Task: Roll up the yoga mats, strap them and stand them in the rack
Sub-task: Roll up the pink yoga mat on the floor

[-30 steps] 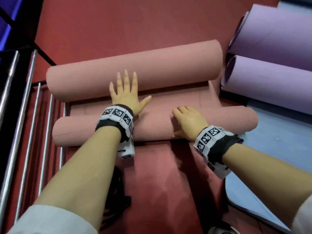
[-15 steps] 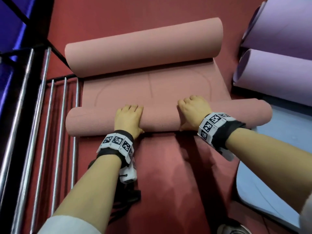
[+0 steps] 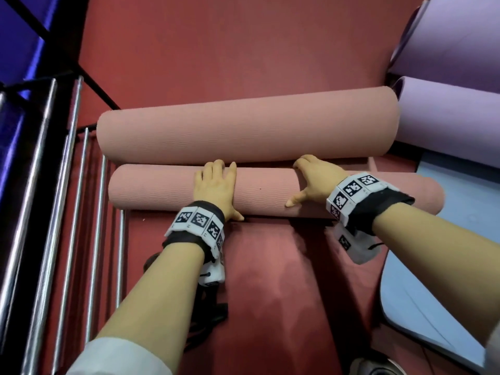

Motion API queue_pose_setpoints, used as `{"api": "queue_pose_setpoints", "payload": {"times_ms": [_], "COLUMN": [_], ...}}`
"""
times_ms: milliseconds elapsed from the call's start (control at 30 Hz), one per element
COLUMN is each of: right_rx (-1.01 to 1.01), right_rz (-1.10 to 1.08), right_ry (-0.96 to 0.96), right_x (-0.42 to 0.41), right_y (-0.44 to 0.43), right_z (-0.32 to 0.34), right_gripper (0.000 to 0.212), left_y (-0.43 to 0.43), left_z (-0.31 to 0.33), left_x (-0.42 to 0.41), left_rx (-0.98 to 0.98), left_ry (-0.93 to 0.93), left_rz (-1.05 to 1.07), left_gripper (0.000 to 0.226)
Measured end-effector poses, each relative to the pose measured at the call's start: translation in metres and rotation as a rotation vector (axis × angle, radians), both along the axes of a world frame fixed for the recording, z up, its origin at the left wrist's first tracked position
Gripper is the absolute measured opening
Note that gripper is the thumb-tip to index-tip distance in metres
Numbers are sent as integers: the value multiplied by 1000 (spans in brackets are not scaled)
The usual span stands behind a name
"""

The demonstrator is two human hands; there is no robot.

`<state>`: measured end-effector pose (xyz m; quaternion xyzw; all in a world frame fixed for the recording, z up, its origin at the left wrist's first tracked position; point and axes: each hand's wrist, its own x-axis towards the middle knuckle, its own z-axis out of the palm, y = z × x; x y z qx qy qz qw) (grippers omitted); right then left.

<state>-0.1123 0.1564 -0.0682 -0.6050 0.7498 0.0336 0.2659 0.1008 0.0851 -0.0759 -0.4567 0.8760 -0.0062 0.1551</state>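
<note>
A pink yoga mat lies on the red floor, rolled from both ends. Its near roll [image 3: 151, 189] is thin and its far roll [image 3: 243, 133] is thick; the two rolls almost touch. My left hand [image 3: 216, 188] presses palm-down on top of the near roll, fingers curled over its far side. My right hand [image 3: 313, 180] rests on the same roll further right, fingers spread, thumb towards me. A metal rack [image 3: 67, 212] of chrome bars stands at the left. A black strap [image 3: 211, 315] lies on the floor under my left forearm.
Two rolled purple mats [image 3: 454, 125] lie at the right, beside the thick pink roll. A light blue mat [image 3: 438, 280] is spread flat on the floor at the lower right. Black frame bars [image 3: 67, 55] cross the upper left corner.
Both hands have pushed the near roll away from me. The flat stretch of mat between the two rolls has been taken up and the rolls now lie side by side.
</note>
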Motion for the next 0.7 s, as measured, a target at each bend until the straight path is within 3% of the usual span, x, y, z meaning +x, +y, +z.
{"api": "queue_pose_setpoints", "payload": {"times_ms": [133, 233, 333, 467, 567, 700], "right_rx": [-68, -149, -218, -202, -182, -197], "right_rz": [15, 17, 158, 216, 216, 215], "right_ry": [198, 230, 248, 374, 386, 308], "right_x": [-3, -5, 10, 30, 27, 19], "right_y": [14, 9, 7, 14, -1, 0], "right_z": [-12, -4, 2, -11, -7, -5], "right_gripper": [103, 102, 91, 105, 85, 68], "left_y": [0, -4, -8, -4, 0, -1], "left_z": [-3, -1, -3, 0, -2, -4], "left_x": [2, -1, -5, -6, -7, -4], "left_rx": [-75, -57, -16, -64, -57, -131], "left_ry": [98, 122, 111, 87, -32, 24], "left_rz": [-26, -31, -13, -13, -36, -123], "left_gripper": [121, 107, 94, 98, 123, 104]}}
